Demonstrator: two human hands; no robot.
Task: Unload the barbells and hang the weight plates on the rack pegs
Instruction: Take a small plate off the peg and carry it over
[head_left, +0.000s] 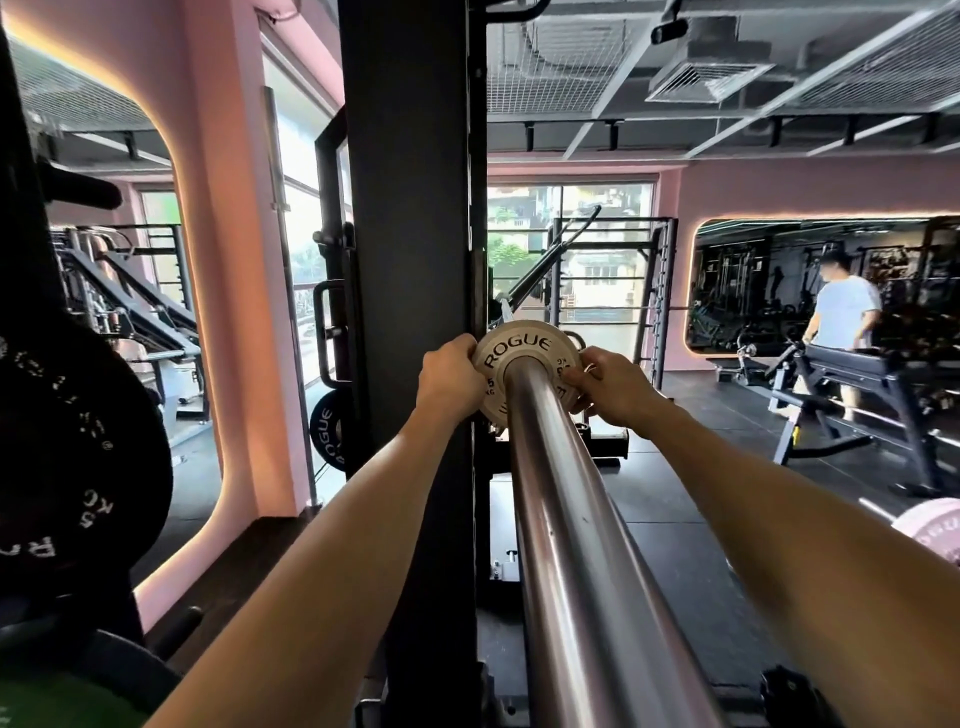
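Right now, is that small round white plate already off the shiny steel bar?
No, the small round white plate sits on the shiny steel bar, which passes through its centre.

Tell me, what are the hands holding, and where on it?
Both grip the small weight plate on the barbell sleeve: left hand on its left rim, right hand on its right rim.
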